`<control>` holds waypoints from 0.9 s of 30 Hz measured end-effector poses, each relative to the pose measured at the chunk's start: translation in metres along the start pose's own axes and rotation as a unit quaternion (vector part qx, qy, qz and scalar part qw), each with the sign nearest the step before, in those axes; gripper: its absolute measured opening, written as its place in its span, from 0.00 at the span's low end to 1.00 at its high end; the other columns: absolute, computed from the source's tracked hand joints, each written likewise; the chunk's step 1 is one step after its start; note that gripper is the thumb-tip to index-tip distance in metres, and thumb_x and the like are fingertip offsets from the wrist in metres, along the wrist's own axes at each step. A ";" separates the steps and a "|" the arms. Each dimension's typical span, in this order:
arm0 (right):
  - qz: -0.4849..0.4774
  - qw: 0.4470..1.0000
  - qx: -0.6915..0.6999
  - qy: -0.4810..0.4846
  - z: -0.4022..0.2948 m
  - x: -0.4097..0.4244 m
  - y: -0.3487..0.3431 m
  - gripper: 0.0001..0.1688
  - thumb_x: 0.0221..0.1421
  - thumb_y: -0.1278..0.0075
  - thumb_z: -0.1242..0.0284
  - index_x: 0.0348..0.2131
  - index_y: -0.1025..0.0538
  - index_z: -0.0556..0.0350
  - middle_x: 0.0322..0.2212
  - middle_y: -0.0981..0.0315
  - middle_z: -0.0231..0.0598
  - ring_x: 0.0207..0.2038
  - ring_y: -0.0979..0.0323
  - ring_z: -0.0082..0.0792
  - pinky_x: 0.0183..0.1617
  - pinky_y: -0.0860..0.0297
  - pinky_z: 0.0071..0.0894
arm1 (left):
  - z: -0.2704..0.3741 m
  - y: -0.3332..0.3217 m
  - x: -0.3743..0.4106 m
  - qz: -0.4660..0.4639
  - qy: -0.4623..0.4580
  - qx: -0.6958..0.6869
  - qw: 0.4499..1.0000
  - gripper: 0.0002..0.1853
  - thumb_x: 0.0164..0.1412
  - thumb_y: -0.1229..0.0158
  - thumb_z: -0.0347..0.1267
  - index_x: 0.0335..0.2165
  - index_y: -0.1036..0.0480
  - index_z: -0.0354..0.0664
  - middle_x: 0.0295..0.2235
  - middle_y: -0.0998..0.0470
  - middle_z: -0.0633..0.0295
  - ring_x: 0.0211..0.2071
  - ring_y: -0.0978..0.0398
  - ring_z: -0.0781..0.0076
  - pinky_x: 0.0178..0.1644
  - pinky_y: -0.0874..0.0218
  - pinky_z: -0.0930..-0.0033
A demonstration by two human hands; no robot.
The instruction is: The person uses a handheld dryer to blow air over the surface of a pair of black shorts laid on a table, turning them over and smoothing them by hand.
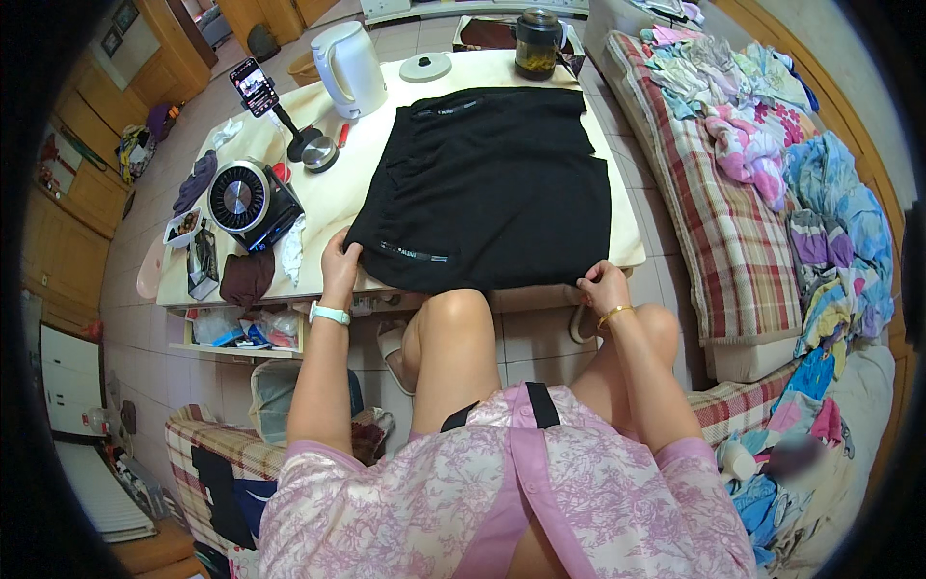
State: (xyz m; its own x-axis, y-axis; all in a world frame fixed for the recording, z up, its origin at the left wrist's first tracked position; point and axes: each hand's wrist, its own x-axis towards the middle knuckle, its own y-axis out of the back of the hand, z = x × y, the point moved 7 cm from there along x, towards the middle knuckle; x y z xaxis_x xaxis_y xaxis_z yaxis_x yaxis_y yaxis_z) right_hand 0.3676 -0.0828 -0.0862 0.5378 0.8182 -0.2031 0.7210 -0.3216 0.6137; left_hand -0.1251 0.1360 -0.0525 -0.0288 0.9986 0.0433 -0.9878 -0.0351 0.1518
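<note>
A pair of black shorts (492, 195) lies spread on the marble-patterned table (318, 188), its gathered waistband to the left and its leg openings to the right. Zipped pockets with pale lettering show near its far and near edges. My left hand (340, 268), with a pale watch on the wrist, pinches the near waistband corner between thumb and fingers. At the near right corner, my right hand (604, 286), wearing a gold bracelet, grips the hem with its fingertips. The near edge of the cloth reaches the table's edge, just above my knee.
A white electric kettle (351, 69), a phone on a stand (255, 88), a round black fan (242, 199) and a dark-lidded jar (537, 43) stand on the table. An open drawer (242, 351) juts out at the near left. Clothes lie heaped on the plaid sofa (694, 217) at right.
</note>
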 end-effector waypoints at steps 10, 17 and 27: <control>-0.409 0.911 0.036 0.039 -0.023 -0.092 -0.040 0.08 0.55 0.39 0.81 0.35 0.24 0.58 0.25 0.25 0.31 0.23 0.29 0.22 0.24 0.31 0.22 | -0.007 0.026 -0.038 0.082 0.107 -0.089 0.987 0.13 0.60 0.45 0.26 0.45 0.27 0.36 0.33 0.24 0.64 0.30 0.29 0.76 0.34 0.36 0.75; -0.274 0.897 -0.266 0.223 -0.049 -0.105 -0.017 0.13 0.54 0.39 0.67 0.36 0.22 0.56 0.30 0.19 0.45 0.33 0.18 0.44 0.39 0.23 0.43 | 0.013 0.002 -0.043 0.121 0.060 -0.259 0.956 0.18 0.58 0.49 0.21 0.48 0.29 0.37 0.38 0.25 0.62 0.35 0.28 0.76 0.38 0.34 0.76; -0.080 0.797 0.053 0.597 -0.288 -0.138 0.080 0.29 0.43 0.53 0.86 0.49 0.25 0.58 0.50 0.26 0.49 0.58 0.32 0.53 0.64 0.36 0.47 | 0.269 -0.121 -0.170 -0.489 -0.019 -0.179 0.853 0.08 0.51 0.48 0.22 0.32 0.35 0.42 0.53 0.23 0.40 0.55 0.27 0.60 0.62 0.40 0.60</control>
State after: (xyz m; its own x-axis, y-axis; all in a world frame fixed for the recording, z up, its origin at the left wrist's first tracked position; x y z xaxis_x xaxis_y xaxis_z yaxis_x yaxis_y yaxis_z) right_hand 0.2249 -0.0843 0.2109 -0.3169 0.7029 0.6368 0.8053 -0.1553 0.5722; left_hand 0.0407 -0.0404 0.1874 0.8351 0.5407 0.1017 -0.5194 0.8357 -0.1785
